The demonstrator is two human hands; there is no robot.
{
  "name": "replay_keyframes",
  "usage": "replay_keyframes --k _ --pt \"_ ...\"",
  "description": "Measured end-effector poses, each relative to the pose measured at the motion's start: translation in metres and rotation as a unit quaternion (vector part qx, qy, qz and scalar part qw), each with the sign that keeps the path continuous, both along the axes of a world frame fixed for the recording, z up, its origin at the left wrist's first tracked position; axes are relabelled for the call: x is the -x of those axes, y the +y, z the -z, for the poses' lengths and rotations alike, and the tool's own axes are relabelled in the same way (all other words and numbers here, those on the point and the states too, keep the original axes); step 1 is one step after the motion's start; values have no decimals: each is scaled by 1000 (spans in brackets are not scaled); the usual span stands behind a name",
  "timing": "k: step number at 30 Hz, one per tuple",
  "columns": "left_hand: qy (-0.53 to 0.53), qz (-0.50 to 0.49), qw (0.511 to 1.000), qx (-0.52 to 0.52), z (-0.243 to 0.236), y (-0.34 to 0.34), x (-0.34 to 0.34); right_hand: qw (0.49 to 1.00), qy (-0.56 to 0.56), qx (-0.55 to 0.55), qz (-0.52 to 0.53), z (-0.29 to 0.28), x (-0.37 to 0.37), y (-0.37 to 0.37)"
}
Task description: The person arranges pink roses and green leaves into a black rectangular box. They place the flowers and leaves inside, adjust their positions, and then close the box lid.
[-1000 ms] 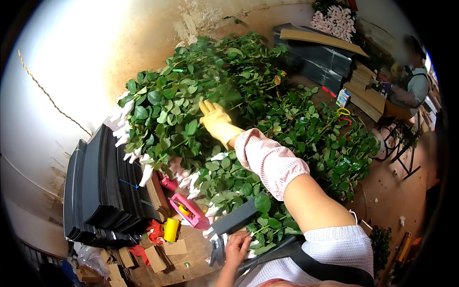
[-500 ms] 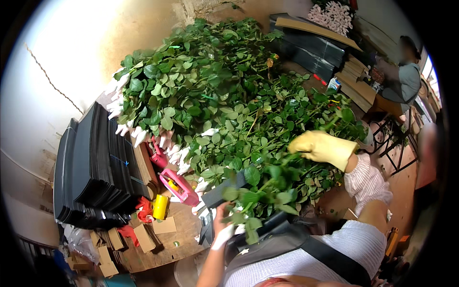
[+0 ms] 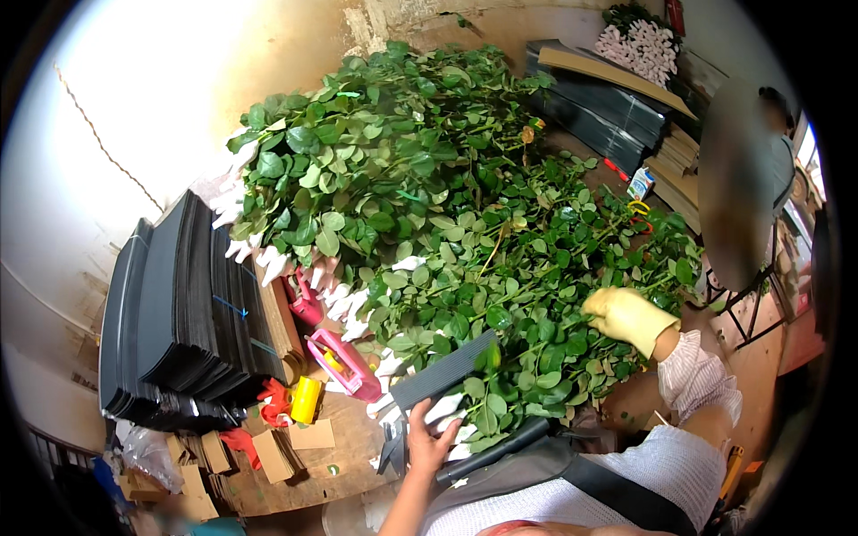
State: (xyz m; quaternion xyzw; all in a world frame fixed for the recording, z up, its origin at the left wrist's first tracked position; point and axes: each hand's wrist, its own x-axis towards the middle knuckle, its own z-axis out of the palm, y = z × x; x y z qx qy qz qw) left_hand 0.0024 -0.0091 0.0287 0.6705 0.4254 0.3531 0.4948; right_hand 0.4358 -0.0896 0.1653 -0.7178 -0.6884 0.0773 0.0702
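My left hand (image 3: 427, 445) rests with fingers apart beside a grey ridged board (image 3: 438, 371) and white-capped rose buds (image 3: 443, 407). Dark strips (image 3: 391, 447) lie just left of it. My right hand (image 3: 626, 317), in a yellow rubber glove, has its fingers curled on leafy rose stems at the right of the pile; the fingertips are partly hidden. A large mound of green rose foliage (image 3: 375, 170) covers the middle, white-capped buds along its left side. A pink plastic tool (image 3: 353, 375) with a yellow part sits left of the board.
Stacked black sheets (image 3: 179, 313) stand at left; a yellow roll (image 3: 306, 400), red cloth (image 3: 273, 402) and cardboard pieces (image 3: 275, 451) lie on the wooden table (image 3: 313, 487). Wrapped dark stacks (image 3: 594, 107), a carton (image 3: 641, 183) and yellow scissors (image 3: 638, 208) are behind. A blurred person (image 3: 776, 170) is at right.
My gloved right hand has moved from the middle of the mound down and rightward, then slightly further right and down. Leafy stems lifted near my left hand half a second ago now lie lower.
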Motion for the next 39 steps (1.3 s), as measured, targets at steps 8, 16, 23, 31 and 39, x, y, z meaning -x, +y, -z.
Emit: replay_keyframes --k 8,16,23,31,39 --pt "142 37 984 -106 -9 7 4 954 -152 240 -94 -61 39 66" --pt "177 38 976 -119 -18 6 -3 924 -207 -314 -66 -61 82 373" --pt "173 29 983 -62 -20 4 -2 913 -165 -368 63 -36 108 438" --pt "147 48 987 -41 -16 7 -3 940 -325 -68 -79 29 88 306" --pt "121 38 991 -36 -25 7 -5 959 -275 62 -40 -38 106 263"
